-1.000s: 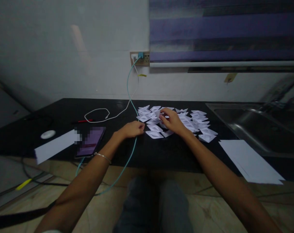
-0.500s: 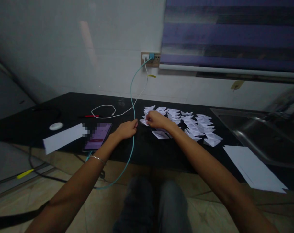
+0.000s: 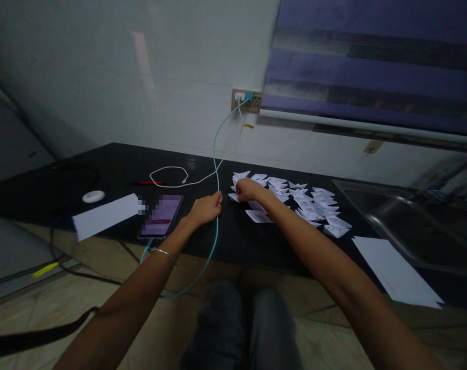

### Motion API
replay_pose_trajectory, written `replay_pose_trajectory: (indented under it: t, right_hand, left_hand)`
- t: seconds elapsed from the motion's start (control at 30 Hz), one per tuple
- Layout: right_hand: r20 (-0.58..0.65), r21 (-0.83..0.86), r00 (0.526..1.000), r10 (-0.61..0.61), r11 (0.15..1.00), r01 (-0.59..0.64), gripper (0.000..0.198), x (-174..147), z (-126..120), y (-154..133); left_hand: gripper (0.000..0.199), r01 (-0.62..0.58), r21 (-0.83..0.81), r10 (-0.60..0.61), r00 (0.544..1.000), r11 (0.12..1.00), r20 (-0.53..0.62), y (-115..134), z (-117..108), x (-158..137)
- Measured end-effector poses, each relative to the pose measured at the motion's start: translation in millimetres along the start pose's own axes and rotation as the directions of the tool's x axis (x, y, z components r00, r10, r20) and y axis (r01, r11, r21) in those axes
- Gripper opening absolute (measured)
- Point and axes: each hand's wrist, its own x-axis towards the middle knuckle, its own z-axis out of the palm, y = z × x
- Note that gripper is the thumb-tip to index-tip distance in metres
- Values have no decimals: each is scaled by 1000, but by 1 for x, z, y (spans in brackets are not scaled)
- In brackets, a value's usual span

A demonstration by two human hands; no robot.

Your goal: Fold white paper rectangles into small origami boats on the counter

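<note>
Across the black counter (image 3: pixel 241 252), right of centre: folded white paper pieces (image 3: pixel 303 199), boat-like in shape, more than a dozen, set close in overlapping rows; exact count not possible owing to overlap and the right arm.

Hands, two. Right hand (image 3: pixel 249 190), one: over the leftmost pieces, back of hand upward, fingers bent down among the paper; fingertips hidden, so spread and grip not determinable. Left hand (image 3: pixel 205 208), one: left of the folded pieces, fingers curled inward, loosely fist-like; contents, if any, not determinable. Bracelet (image 3: pixel 163 252), one, thin, on the left forearm.

Cables from the wall socket plate (image 3: pixel 257 103), two: teal cable (image 3: pixel 217 232), one, running down past the left fingers and over the front edge; white cable (image 3: pixel 202 180), one, looped on the counter. Plugs in the plate, two: one white, one teal.

Left side: phone (image 3: pixel 166 210), one, purple screen lit, partly pixelated; white paper strip (image 3: pixel 106 217), one, just beside the phone; round white disc (image 3: pixel 93 197), one, behind the strip; slim red pen-like item (image 3: pixel 145 182), one, near the white loop.

Right side: flat white sheets (image 3: pixel 395 270), at least two, stacked near the front edge; metal sink (image 3: pixel 411 216), one, beyond. Above: purple striped blind (image 3: pixel 372 67), one.
</note>
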Motion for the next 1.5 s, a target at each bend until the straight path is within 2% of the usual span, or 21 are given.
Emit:
replay_pose_trajectory:
  t: [0.17, 0.27, 0.3, 0.33, 0.4, 0.47, 0.57, 0.67, 0.73, 0.8, 0.83, 0.9, 0.97, 1.07, 1.27, 1.5]
  right_hand:
    - [-21, 27, 1000, 9, 1000, -9, 21, -4, -13, 6]
    - [-120, 58, 993, 21, 998, -15, 20, -23, -24, 16]
    - [-213, 94, 977, 25, 996, -5, 19, -36, -28, 22]
    - [-284, 115, 959, 17, 993, 17, 20, -52, -31, 29]
    - [-337, 124, 941, 31, 992, 12, 20, -93, -36, 48]
    - [-288, 141, 955, 72, 990, -32, 21, -145, -40, 72]
    - [-154, 168, 962, 227, 965, -201, 26, -232, -38, 113]
    - [-11, 159, 923, 385, 912, -379, 34, -312, -17, 147]
    - [40, 165, 879, 476, 864, -475, 51, -353, 7, 158]
    - [61, 168, 828, 557, 812, -558, 70, -380, 33, 159]
    - [48, 187, 809, 586, 791, -583, 71, -388, 45, 156]
    - [8, 238, 829, 560, 804, -545, 67, -398, 62, 147]
    - [-28, 259, 808, 588, 785, -562, 64, -402, 72, 135]
    - [-92, 241, 780, 619, 774, -586, 62, -402, 77, 122]
    - [-216, 232, 776, 593, 803, -549, 54, -404, 85, 116]
    - [-270, 229, 800, 536, 843, -488, 50, -410, 95, 121]
  left_hand:
    - [22, -25, 5, 25, 1000, 1000, -19, -1, 0, -2]
    - [22, -45, 17, 46, 998, 999, -32, -2, 0, -1]
    - [22, -51, 18, 52, 998, 999, -35, -2, 1, -1]
    - [22, -54, 20, 54, 998, 998, -34, -1, 1, -1]
    - [23, -57, 29, 58, 998, 998, -29, 0, 1, -1]
    - [23, -59, 39, 61, 997, 997, -46, 0, 1, -2]
    - [23, -43, 42, 44, 998, 998, -43, 0, 2, -1]
    - [24, -58, 42, 59, 998, 997, -35, -1, 4, 0]
    - [24, -62, 53, 64, 997, 997, -45, -2, 5, 1]
    - [25, -67, 59, 70, 996, 996, -57, -3, 5, 2]
    - [25, -71, 58, 74, 995, 996, -59, -3, 5, 2]
    - [26, -77, 55, 80, 995, 996, -59, -3, 4, 1]
    - [26, -75, 51, 78, 995, 996, -56, -2, 3, 0]
    - [25, -76, 47, 79, 995, 996, -57, -2, 1, -2]
    - [25, -73, 40, 75, 996, 997, -57, -2, 1, -2]
    - [24, -72, 34, 74, 995, 997, -62, -2, 1, -2]
